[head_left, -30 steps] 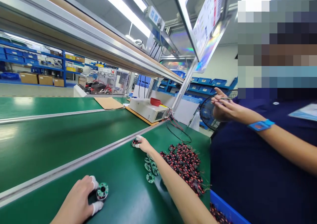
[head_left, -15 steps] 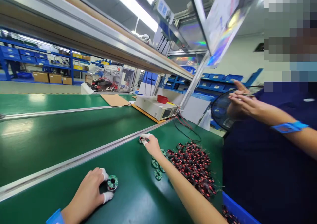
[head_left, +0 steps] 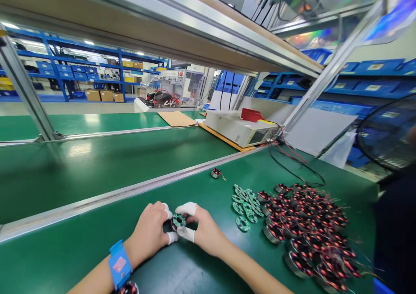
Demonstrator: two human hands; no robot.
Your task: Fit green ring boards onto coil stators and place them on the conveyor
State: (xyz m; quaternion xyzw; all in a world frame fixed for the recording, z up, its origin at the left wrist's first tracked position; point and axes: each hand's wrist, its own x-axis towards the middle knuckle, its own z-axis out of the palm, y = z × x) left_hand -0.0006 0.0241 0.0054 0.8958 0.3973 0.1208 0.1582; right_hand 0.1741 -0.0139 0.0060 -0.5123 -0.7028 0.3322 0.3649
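Observation:
Between my two hands, a motor stator (head_left: 178, 221) with a green ring circuit board on top is held just over the green bench. My left hand (head_left: 147, 227) grips it from the left with white-cotted thumb and finger. From the right, my right hand (head_left: 206, 231) closes its covered fingertips on the same piece. A lone stator (head_left: 216, 173) with short wires sits near the metal rail. Loose green ring boards (head_left: 247, 205) lie right of my right hand. Under my left wrist, another stator (head_left: 129, 288) is partly visible.
A big pile of copper-wound stators (head_left: 308, 229) covers the bench's right side. A bench instrument (head_left: 242, 127) with a red box (head_left: 251, 115) on it stands behind, its cables (head_left: 292, 161) trailing. Overhead runs a shelf beam (head_left: 182, 34). A person's dark clothing (head_left: 396, 224) shows far right.
My right hand has left the stator by the rail and come back to the one at my left hand. The view has turned left, leaving the other person mostly out of frame.

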